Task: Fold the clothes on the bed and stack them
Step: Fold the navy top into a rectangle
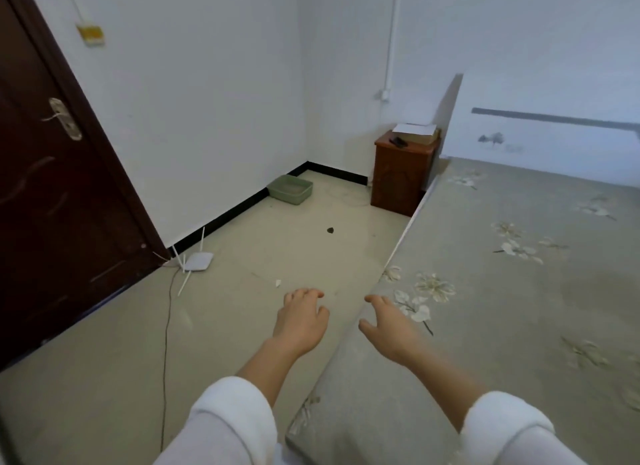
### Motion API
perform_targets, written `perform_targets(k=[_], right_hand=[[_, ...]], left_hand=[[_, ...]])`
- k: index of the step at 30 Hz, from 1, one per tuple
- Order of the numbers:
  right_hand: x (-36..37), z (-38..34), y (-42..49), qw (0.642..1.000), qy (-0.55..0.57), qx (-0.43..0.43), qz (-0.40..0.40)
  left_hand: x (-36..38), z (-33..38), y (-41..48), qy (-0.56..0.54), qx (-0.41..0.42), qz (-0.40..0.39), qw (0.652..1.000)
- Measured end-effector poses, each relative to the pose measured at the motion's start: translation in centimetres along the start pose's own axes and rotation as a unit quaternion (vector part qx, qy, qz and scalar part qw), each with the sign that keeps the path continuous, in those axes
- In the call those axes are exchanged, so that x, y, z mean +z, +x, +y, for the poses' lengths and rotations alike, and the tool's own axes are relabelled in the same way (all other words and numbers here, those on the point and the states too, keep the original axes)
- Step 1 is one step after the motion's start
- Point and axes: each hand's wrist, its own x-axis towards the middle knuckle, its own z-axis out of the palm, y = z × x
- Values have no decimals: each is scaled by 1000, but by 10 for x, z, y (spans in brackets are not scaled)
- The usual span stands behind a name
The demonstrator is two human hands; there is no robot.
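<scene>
Two bare hands reach forward from white sleeves (228, 419). The left hand (301, 320) hangs over the floor (294, 242), its fingers (308, 294) loosely bent and spread, holding nothing. The right hand (388, 329) hangs over the near edge of the bed (519, 308), fingers relaxed and a little apart, also holding nothing. The bed fills the right side under a grey flowered cover and runs back to a pale headboard (540, 128). Where the clothes lie cannot be told from this view. Beside the headboard stands a brown nightstand (401, 177) with papers (414, 129) on top. A green tray (291, 189) sits in the far corner, a white router (197, 260) lies near the dark door (52, 204).
</scene>
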Motion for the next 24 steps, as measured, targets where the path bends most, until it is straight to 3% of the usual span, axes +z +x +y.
perform_targets(k=[12,24], right_hand=[[22,-87,174,1000,0,13,-13],[67,-157,338,995,39,87,28]], left_hand=[[-79,-109,141,8,-20,8,1000],[-125,-215,308,36,57,-44,997]])
